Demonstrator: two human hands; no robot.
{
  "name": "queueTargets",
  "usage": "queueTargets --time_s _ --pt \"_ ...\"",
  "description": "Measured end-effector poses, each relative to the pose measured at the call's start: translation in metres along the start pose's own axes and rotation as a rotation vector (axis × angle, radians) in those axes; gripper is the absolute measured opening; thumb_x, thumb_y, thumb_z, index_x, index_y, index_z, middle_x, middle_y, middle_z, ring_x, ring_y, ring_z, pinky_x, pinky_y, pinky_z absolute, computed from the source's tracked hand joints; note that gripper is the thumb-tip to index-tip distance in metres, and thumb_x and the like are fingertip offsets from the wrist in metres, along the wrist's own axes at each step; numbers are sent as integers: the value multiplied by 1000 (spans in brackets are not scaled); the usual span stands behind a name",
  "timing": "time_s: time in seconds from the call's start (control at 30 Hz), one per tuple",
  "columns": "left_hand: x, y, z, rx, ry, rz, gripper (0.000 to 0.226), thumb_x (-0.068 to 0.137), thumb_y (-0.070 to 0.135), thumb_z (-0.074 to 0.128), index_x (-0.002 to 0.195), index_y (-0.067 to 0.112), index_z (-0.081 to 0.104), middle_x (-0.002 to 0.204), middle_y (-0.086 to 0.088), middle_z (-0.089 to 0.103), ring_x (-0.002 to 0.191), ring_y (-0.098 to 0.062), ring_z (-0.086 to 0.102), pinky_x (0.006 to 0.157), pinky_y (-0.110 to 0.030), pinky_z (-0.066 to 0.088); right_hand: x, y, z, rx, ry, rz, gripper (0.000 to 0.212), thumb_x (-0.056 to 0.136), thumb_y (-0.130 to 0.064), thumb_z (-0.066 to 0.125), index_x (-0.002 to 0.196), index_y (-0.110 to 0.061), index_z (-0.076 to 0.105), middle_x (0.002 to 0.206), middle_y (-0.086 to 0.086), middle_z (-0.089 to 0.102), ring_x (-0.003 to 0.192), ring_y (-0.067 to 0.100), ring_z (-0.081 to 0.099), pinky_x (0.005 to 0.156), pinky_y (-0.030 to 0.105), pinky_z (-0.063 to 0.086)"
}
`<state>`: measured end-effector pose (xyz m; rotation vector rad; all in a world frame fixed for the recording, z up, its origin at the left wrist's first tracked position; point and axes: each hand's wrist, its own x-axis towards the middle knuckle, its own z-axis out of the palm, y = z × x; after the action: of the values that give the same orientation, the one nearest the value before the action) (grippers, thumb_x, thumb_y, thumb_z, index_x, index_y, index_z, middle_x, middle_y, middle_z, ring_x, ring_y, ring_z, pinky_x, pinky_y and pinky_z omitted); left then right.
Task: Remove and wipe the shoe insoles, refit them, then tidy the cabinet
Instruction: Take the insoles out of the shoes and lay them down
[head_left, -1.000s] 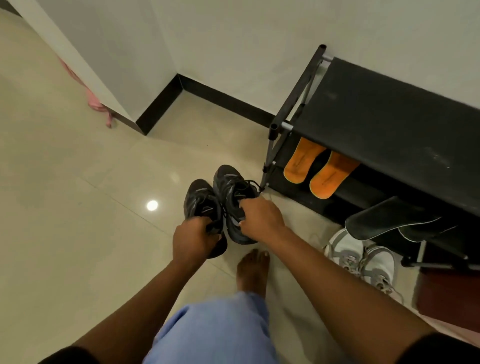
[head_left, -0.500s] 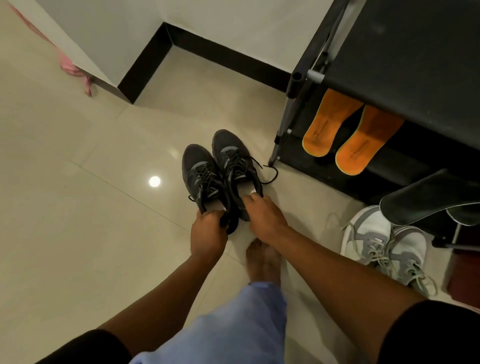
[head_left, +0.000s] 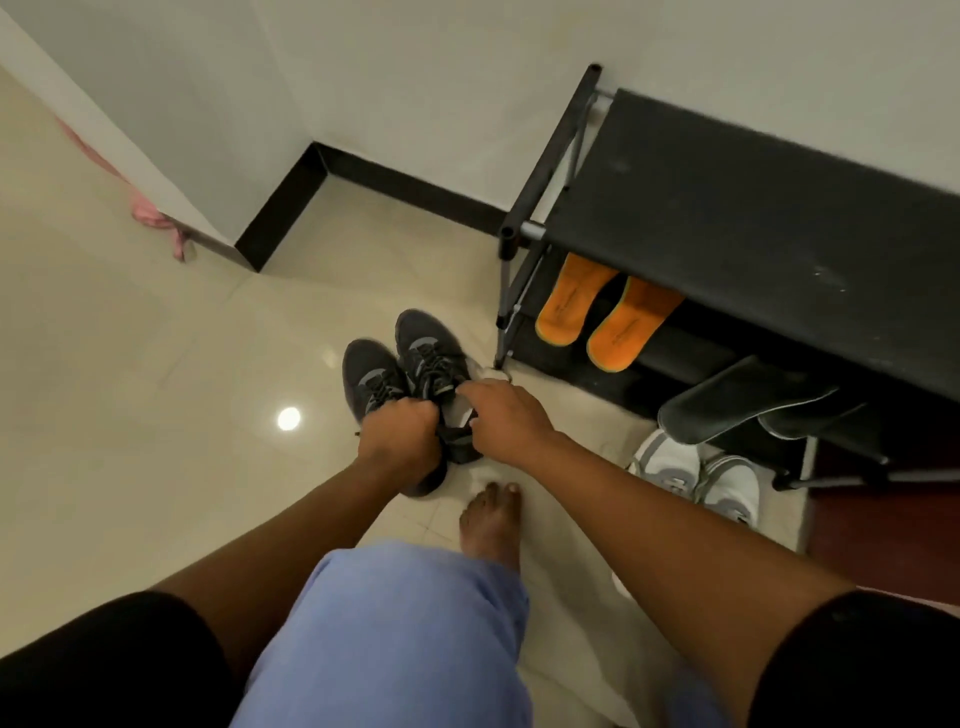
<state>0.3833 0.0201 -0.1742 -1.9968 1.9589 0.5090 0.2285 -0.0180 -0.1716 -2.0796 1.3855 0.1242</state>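
Pale glossy floor tiles (head_left: 130, 467) spread below me, mirroring one ceiling light (head_left: 289, 419). White walls (head_left: 415, 78) with black skirting (head_left: 395, 182) form a corner ahead; something pink (head_left: 150, 218) hangs left.

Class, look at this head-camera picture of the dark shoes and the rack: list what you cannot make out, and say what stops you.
1. Insides of the dark shoes: head view, covered by the left hand and right hand.
2. Right hand's grip: motion blur; fingers curl under.
3. Heels of the orange insoles: hidden under the rack's top shelf.
4. Rack's far end: cut off by the right edge.
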Motion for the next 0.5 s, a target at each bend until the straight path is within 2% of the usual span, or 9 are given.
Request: queueTargets --time_s 0.13,0.27,0.37,0.5 --pt "-1 34 -65 63 37 108 22 92 34 60 109 24 70 97 -4 71 83 -26 68 73 -39 61 -45 -2 -58 -31 179 20 26 92 -24 63 118 -19 62 119 10 65 106 36 62 79 43 56" --pt "-16 89 -122 13 92 244 22 92 35 60 105 22 73 101 -7 72 88 -29 69 73 -38 57 -108 18 -101 43 356 101 17 90 -23 61 106 -22 67 100 5 69 91 32 65 68 44 57" --pt "-32 140 -148 -97 80 374 23 89 29 60 86 16 78 82 -7 73 74 -29 68 66 -39 58 -155 46 -118 99 447 238 14 88 -26 61 101 -25 68 99 3 72 91 32 67 70 37 54" --pt "-44 213 -150 -197 64 488 32 91 30 66 67 10 74 67 -7 70 65 -25 65 61 -38 53 -209 100 -120 271 534 492 14 88 -30 63 100 -27 71 102 3 74 96 31 69 74 35 56"
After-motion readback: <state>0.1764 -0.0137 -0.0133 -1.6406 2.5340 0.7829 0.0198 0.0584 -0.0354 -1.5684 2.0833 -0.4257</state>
